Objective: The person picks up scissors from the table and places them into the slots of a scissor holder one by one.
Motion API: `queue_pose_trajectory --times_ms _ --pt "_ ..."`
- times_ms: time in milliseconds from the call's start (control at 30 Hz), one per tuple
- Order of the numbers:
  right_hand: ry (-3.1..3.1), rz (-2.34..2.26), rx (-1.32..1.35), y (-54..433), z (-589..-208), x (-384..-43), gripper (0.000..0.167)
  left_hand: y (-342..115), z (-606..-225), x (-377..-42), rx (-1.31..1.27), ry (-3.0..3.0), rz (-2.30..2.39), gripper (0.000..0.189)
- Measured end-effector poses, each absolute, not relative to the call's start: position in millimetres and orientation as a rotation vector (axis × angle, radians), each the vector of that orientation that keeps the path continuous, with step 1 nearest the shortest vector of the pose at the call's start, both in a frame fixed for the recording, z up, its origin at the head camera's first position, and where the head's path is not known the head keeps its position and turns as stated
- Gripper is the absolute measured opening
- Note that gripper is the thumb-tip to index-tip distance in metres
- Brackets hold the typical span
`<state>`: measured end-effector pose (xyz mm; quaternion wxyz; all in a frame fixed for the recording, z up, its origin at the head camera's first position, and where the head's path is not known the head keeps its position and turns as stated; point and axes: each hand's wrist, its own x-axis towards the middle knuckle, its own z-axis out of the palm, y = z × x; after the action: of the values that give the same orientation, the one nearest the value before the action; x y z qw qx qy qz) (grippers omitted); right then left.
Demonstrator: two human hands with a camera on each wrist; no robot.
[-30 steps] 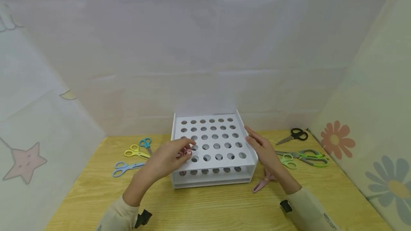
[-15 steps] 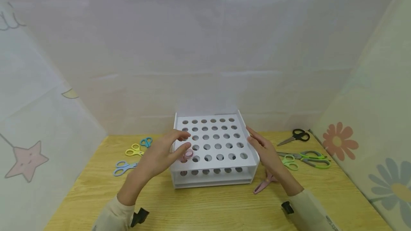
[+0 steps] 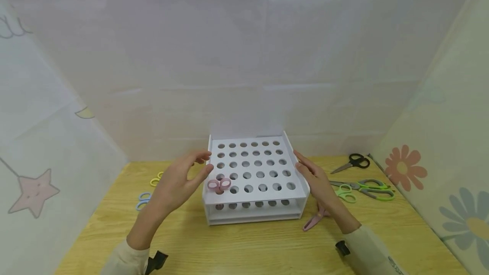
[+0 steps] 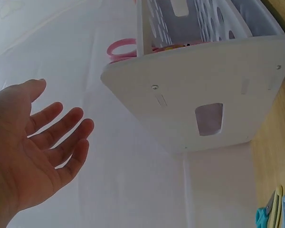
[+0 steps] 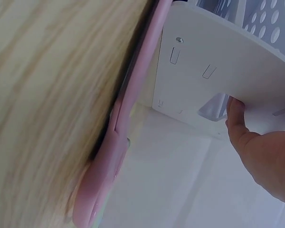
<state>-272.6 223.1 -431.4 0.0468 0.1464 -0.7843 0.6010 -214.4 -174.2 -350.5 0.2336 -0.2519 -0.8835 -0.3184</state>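
A white rack (image 3: 248,202) with rows of round holes sits on the table. Small pink scissors (image 3: 218,184) stand in a front-left hole with their handles above the top panel. To the left, my left hand (image 3: 172,186) has its fingers apart and holds nothing; in the left wrist view the same palm (image 4: 38,147) hangs beside the rack's side wall (image 4: 180,99). My right hand (image 3: 315,181) holds the rack's right side. In the right wrist view one finger (image 5: 236,121) bends into the cutout of that wall (image 5: 218,61); other fingers are mostly hidden.
Right of the rack lie pink scissors (image 3: 314,220), light-green scissors (image 3: 345,193), green-and-grey scissors (image 3: 372,186) and black scissors (image 3: 355,161). Blue scissors (image 3: 143,200) and yellow scissors (image 3: 156,179) lie left, partly behind my left hand. Teal scissors (image 4: 261,217) show in the left wrist view.
My left hand has let go of the small pink scissors and drawn back to the left, its fingers spreading. The scissors stay in the rack. My right hand keeps its place.
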Motion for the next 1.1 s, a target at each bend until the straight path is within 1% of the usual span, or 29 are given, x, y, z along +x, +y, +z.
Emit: queue_pose_trajectory --times_ms 200,367,567,800,1100 --pt "-2.383 1.812 0.464 227.7 -432.1 -276.1 0.051 -186.1 -361.1 -215.4 -0.658 -2.434 -0.819 0.035" --pt "-2.374 1.809 0.456 229.4 -433.2 -277.3 0.051 -200.3 -377.4 -219.1 -0.625 -2.457 -0.758 0.033" --pt "-2.378 1.836 0.448 224.7 -437.9 -276.4 0.05 -236.2 -399.0 -213.0 -0.523 -2.559 -0.708 0.039" --pt "-2.376 1.832 0.421 223.2 -438.4 -275.4 0.05 -272.7 -417.7 -208.0 -0.484 -2.643 -0.612 0.036" --pt "-2.387 1.847 0.399 224.4 -437.3 -276.4 0.05 -306.6 -432.9 -205.0 -0.443 -2.735 -0.548 0.046"
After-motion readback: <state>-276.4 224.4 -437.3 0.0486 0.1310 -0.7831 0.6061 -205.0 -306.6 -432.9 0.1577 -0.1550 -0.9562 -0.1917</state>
